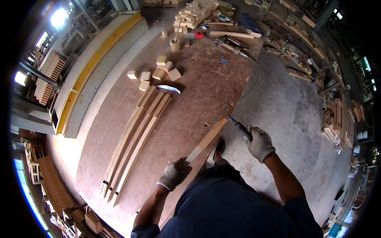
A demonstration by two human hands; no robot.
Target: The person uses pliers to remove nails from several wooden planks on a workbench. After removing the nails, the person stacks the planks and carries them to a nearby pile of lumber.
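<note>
My left hand [176,174], in a pale work glove, is closed on the near end of a wooden bar [212,133] lying along the table's right edge. My right hand [260,143], gloved too, grips a slim dark hand tool [240,127]; its exact kind is unclear. The tool's thin tip meets or nearly meets the bar's far end; I cannot tell whether they touch. Left of the bar, several long wooden strips [137,139] lie side by side. Beyond them sit several small wooden blocks [158,74] and a pale curved strip [170,88].
The brown tabletop [190,95] carries a pot with a stick in it [175,45], a red tape measure [199,35], a power tool [234,47] with a thin hose [258,75], and a stack of wood pieces [190,18]. Lumber piles [337,119] stand beyond the concrete floor at right.
</note>
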